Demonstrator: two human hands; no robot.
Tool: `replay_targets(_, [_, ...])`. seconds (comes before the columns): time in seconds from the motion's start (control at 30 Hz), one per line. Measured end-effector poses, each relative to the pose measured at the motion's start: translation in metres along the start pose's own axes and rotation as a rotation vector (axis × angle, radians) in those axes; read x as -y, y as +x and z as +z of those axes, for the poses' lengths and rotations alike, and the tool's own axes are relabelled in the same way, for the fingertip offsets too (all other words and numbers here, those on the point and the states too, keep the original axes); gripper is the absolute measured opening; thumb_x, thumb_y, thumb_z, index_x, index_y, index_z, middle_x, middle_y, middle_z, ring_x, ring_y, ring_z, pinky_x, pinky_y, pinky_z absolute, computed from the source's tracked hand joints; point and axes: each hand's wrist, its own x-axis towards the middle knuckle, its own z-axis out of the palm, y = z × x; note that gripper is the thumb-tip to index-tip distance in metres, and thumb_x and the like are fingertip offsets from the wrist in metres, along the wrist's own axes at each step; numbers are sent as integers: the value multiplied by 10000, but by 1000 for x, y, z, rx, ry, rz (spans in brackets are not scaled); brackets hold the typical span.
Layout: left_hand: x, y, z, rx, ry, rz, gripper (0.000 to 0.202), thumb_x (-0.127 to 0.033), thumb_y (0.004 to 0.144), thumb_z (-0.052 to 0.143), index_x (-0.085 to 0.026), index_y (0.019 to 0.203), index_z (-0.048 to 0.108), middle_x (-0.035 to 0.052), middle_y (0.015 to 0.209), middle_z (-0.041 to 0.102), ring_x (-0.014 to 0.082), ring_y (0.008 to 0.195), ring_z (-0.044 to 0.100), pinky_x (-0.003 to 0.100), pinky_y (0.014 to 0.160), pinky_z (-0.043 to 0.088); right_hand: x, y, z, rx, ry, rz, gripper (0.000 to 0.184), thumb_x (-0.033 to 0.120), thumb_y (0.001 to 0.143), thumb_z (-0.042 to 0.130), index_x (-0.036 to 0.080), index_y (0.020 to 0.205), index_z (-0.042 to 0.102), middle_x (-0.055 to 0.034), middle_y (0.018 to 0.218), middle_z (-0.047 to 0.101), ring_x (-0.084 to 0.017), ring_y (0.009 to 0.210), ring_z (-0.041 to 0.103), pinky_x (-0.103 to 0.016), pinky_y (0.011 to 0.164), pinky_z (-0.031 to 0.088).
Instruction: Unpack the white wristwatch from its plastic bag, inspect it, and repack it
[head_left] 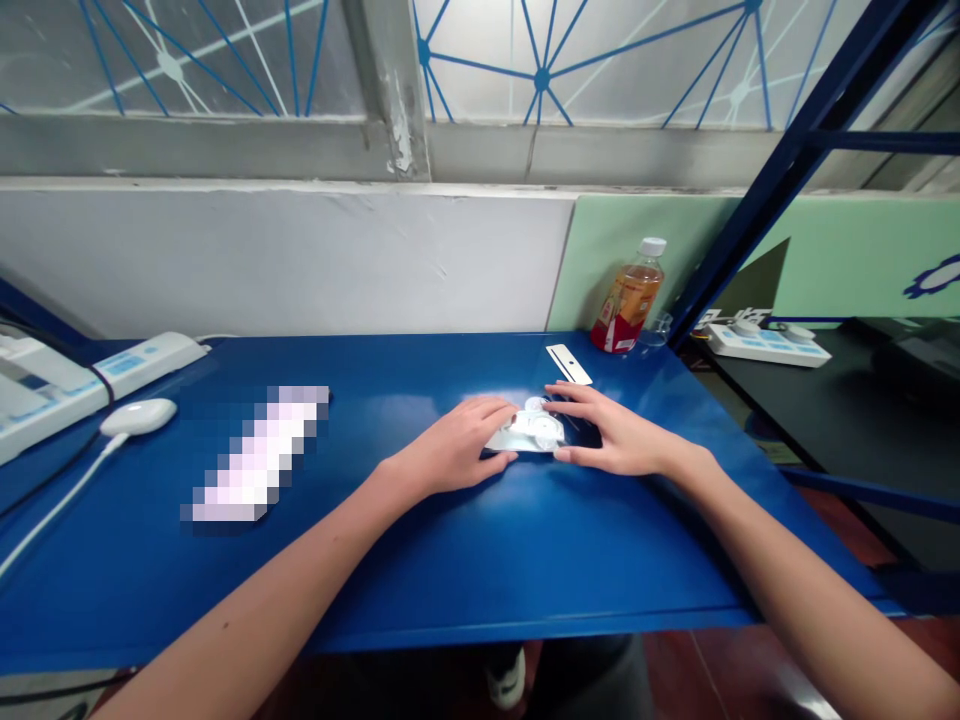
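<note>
A small flat white piece point(527, 430) with rounded, printed-looking outlines lies on the blue table between my hands; its exact kind cannot be made out. My left hand point(466, 440) holds its left end, fingers over the top and thumb along the near side. On the other side, my right hand point(611, 428) has its fingers spread apart and curved around the right end. The right thumb tip is at the near right corner, and I cannot tell whether it presses on the piece. A white card-like strip point(568, 364) lies just beyond the right fingertips.
A drink bottle point(631, 298) stands at the back right of the blue table point(420, 560). Toward the left lies a pixelated oblong point(262, 455). Further left are a white mouse-shaped device point(142, 416) with a cable and a power strip point(150, 362). A blue metal post point(750, 230) rises at right.
</note>
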Motion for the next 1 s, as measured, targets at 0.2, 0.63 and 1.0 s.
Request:
replay_targets(0.2, [-1,1,4,-3,49,-5,437,-259,972,472,-136,1391,468,156,1407,537,290,1321,476,455,1093,378,6,2,-2,-77,20,-108,638,494,796,721,269,1370,555,-131,1459,476,-339,1327,473,-528,1081,412])
replay_targets(0.63, [-17,5,-6,-415,-294,11,268,-268,978,515,-200,1187,670,78,1090,730,208,955,695,358,842,573,31,5,3,-535,293,-103,210,316,916,598,237,1054,735,-78,984,705,-219,850,659,-370,763,545])
replay_targets(1.0, [-7,2,-7,-210,-229,-134,529,-388,857,687,-197,1333,555,131,1356,589,301,1249,553,458,1008,485,20,15,17,-409,682,284,346,480,823,675,160,953,661,36,566,534,-114,479,464,-256,460,388])
